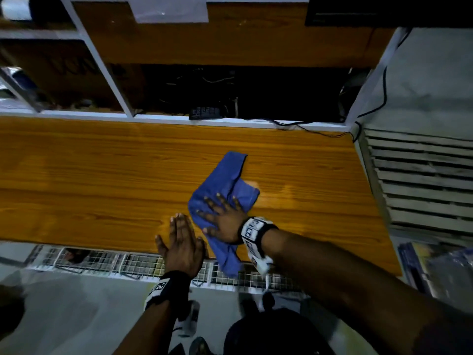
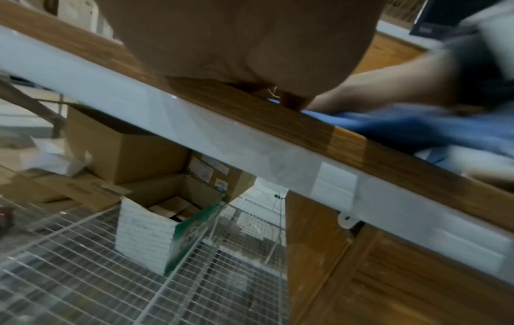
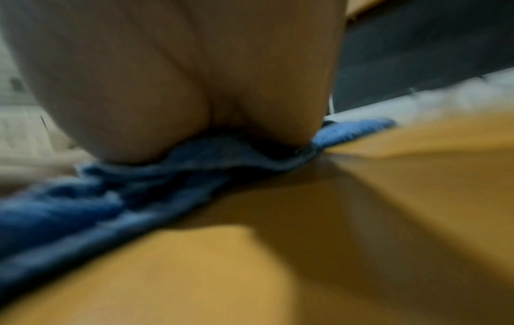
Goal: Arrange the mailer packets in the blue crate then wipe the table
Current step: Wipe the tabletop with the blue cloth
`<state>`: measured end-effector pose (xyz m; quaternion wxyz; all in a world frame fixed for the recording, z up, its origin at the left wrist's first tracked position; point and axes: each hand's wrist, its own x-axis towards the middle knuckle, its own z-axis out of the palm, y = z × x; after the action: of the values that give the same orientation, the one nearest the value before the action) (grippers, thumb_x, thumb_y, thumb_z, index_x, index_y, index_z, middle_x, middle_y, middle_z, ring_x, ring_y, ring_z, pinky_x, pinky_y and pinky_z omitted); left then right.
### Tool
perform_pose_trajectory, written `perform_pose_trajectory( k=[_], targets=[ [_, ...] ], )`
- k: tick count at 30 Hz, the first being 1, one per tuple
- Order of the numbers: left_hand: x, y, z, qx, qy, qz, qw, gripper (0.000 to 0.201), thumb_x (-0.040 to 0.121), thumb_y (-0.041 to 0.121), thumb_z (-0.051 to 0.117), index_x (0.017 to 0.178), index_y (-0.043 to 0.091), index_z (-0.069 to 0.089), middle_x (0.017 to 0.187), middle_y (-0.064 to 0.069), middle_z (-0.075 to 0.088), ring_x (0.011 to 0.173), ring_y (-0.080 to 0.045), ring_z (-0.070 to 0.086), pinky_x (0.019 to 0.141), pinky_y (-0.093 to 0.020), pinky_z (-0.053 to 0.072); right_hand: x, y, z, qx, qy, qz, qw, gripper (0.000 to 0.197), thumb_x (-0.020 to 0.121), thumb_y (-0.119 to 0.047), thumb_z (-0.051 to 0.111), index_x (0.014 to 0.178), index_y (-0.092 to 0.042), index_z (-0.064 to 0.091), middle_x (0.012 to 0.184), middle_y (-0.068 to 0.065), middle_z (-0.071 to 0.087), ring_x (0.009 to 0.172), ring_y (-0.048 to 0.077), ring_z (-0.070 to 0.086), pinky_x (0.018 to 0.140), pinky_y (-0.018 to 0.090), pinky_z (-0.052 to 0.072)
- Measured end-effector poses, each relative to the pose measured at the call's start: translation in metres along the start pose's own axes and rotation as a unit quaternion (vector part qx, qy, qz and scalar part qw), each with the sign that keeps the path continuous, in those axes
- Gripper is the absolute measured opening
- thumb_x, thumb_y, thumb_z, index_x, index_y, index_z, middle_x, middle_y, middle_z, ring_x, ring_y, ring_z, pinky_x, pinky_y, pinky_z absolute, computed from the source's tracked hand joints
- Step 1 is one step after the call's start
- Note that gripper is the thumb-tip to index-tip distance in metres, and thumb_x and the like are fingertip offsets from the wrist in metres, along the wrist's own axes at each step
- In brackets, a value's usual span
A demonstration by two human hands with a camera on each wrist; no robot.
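A blue cloth [image 1: 225,185] lies crumpled on the wooden table [image 1: 102,175], and one end hangs over the near edge. My right hand [image 1: 220,213] presses flat on the cloth with its fingers spread. My left hand [image 1: 181,239] rests flat on the table's near edge just left of the cloth, fingers straight and together. The left wrist view shows the cloth [image 2: 417,127] draped over the table edge [image 2: 278,123]. In the blurred right wrist view my palm [image 3: 180,88] bears down on the cloth [image 3: 139,187]. No mailer packets or blue crate are in view.
A white frame and shelving [image 1: 102,80] with dark cables and a power strip [image 1: 204,112] stand behind the table. A slatted white panel [image 1: 422,175] is at the right. Wire mesh baskets [image 1: 128,262] hang below the near edge. Cardboard boxes [image 2: 125,149] sit underneath.
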<state>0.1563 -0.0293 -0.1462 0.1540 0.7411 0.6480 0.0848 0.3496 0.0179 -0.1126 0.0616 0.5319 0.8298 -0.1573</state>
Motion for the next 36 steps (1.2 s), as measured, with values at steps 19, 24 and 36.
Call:
perform_pose_trajectory(
  k=[19,24,36],
  targets=[
    [0.006,0.103,-0.070,-0.458,-0.121,0.000,0.880,0.070,0.093,0.051,0.069,0.152,0.024,0.044,0.156,-0.005,0.047,0.132,-0.013,0.052,0.090,-0.026,0.052,-0.207,0.020,-0.071,0.566,0.269,0.147,0.765,0.032,0.104,-0.009,0.057,0.135,-0.011,0.062,0.133,0.006,0.069,0.118,0.022,0.068,0.096,0.046,0.057],
    [-0.038,0.172,-0.098,-0.785,-0.388,-0.056,0.480,0.075,0.106,0.056,0.023,0.152,-0.001,0.038,0.157,-0.018,0.040,0.146,-0.028,0.037,0.126,-0.041,0.026,-0.213,0.001,-0.096,0.651,0.296,0.113,0.690,0.025,0.102,-0.008,0.059,0.126,-0.016,0.060,0.124,0.003,0.068,0.117,0.024,0.067,0.093,0.035,0.057],
    [-0.058,0.150,-0.089,-0.772,-0.239,-0.050,0.586,0.065,0.082,-0.004,0.049,0.146,0.007,0.053,0.142,-0.021,0.060,0.125,-0.036,0.063,0.096,-0.041,0.058,-0.180,-0.036,-0.042,0.494,0.263,0.170,0.811,0.062,0.087,-0.067,0.063,0.136,-0.034,0.045,0.130,-0.010,0.046,0.119,0.004,0.047,0.095,0.005,0.037]
  ],
)
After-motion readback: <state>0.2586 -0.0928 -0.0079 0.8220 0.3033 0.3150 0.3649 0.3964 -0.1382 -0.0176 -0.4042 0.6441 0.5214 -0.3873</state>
